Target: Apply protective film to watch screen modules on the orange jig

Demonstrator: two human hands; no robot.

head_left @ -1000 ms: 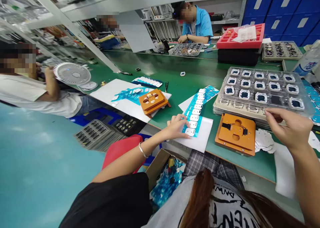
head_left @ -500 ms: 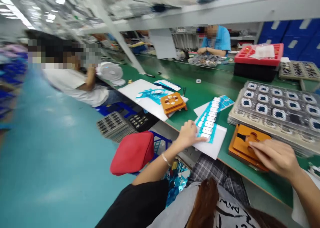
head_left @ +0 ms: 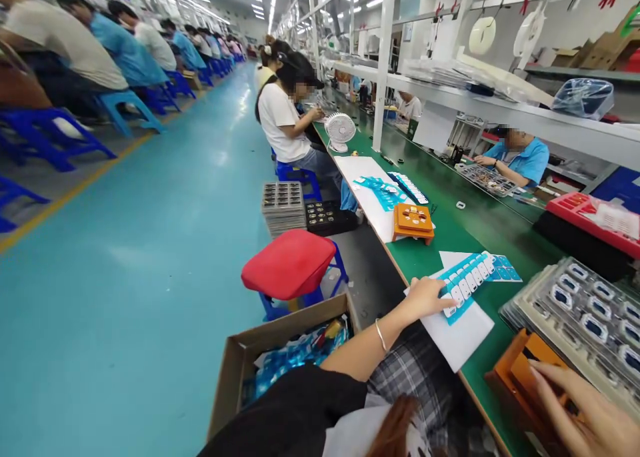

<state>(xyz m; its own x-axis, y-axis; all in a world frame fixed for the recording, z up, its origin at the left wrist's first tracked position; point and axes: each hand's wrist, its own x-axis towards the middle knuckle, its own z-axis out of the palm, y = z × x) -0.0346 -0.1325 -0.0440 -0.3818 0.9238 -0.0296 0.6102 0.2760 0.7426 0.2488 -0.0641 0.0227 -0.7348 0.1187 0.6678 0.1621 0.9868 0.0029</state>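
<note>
My left hand (head_left: 429,298) rests on a blue backing sheet (head_left: 456,318) carrying white rounded stickers (head_left: 473,285). Its thumb stretches over the lower end of the sticker row, apart from the other fingers. Under this sheet lie white paper (head_left: 465,343) and another blue sheet (head_left: 506,270). At the lower right, my right hand (head_left: 590,403) is over an orange fixture block (head_left: 517,363). Its fingertips come close together in a pinch at the block's top; whatever is between them is too small to make out. The hand hides part of the block.
Stacked clear trays (head_left: 575,303) of white-framed parts stand beyond the orange block. Another orange fixture (head_left: 414,220) sits farther left along the green bench (head_left: 445,243). A red-topped stool (head_left: 290,263) and a cardboard box (head_left: 235,377) of blue scraps are on my left. Co-workers sit nearby.
My view has swung left, showing more aisle and the cardboard box. My left hand stays on the sticker sheet. My right hand remains at the orange block, now nearer the picture's lower right edge.
</note>
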